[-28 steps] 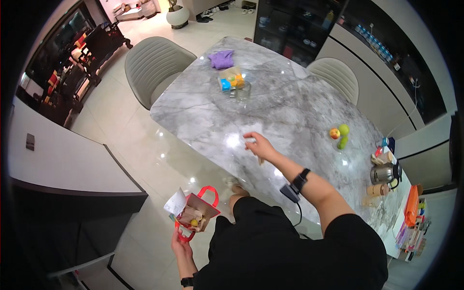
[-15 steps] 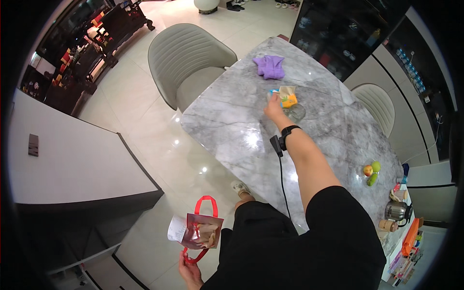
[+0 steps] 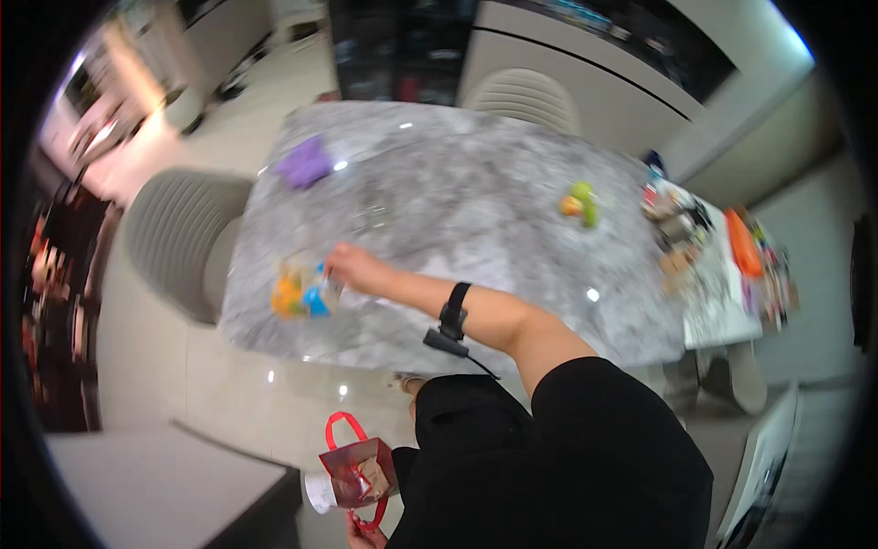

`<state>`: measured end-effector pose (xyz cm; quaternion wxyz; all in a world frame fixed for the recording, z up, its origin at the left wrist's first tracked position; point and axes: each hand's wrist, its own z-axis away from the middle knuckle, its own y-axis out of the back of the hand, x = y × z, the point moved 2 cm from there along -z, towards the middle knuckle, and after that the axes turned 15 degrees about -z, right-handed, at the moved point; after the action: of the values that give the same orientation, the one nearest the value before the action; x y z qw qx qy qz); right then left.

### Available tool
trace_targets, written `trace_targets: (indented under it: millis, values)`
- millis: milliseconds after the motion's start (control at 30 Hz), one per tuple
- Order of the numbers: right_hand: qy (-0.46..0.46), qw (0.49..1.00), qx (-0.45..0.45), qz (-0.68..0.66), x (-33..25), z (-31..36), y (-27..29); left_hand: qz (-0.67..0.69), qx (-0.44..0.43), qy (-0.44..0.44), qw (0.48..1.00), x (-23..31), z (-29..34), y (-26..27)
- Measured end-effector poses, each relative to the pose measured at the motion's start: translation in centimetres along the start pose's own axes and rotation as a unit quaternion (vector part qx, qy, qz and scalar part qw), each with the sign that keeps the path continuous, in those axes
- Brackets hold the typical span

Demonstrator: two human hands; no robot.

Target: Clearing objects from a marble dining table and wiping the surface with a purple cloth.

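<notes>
My right hand [image 3: 359,268] reaches over the left front part of the marble table, fingers pinched on a blue plastic packet [image 3: 316,303]. Hanging right beside it is a yellow-orange packet [image 3: 287,293]; both are blurred, and I cannot tell whether the two are joined. Down by my left side, my left hand [image 3: 364,532] grips the red handle of a gift bag [image 3: 357,471]. The bag gapes upward and shows brown paper-like contents; a white slip of paper [image 3: 320,491] sticks out at its side.
On the marble table [image 3: 476,174] lie a purple cloth [image 3: 305,163], a clear glass dish [image 3: 373,217] and some fruit [image 3: 583,203]. Grey chairs [image 3: 178,233] stand around it. A cluttered side table [image 3: 722,320] adjoins on the right. A cable hangs from my right wristband [image 3: 452,316].
My right hand has carried the packets away from the glass dish toward the table's near left edge. The view has turned to the right. My left hand still holds the bag.
</notes>
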<state>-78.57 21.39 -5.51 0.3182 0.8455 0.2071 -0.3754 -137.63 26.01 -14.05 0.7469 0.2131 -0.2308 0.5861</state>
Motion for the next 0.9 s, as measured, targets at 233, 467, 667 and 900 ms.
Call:
trace_targets:
  millis: [233,467,667,900]
  values:
    - [-0.197,0.971,0.126,0.043,-15.0,18.2,17.3,-0.083,-0.126,0.08,0.985,0.9,-4.5,-1.4]
    - [-0.37,0.872,0.289,0.138,-16.4,34.5,34.2,-0.149,-0.146,0.066,0.976,-0.1,-3.0,-6.7]
    - [-0.417,0.809,0.388,0.145,-11.6,41.5,48.1,-0.17,-0.14,0.061,0.974,-3.5,0.9,-12.5]
    - [-0.25,0.805,0.42,0.337,-0.8,46.2,65.2,-0.181,-0.103,0.069,0.976,-8.8,6.7,-18.7]
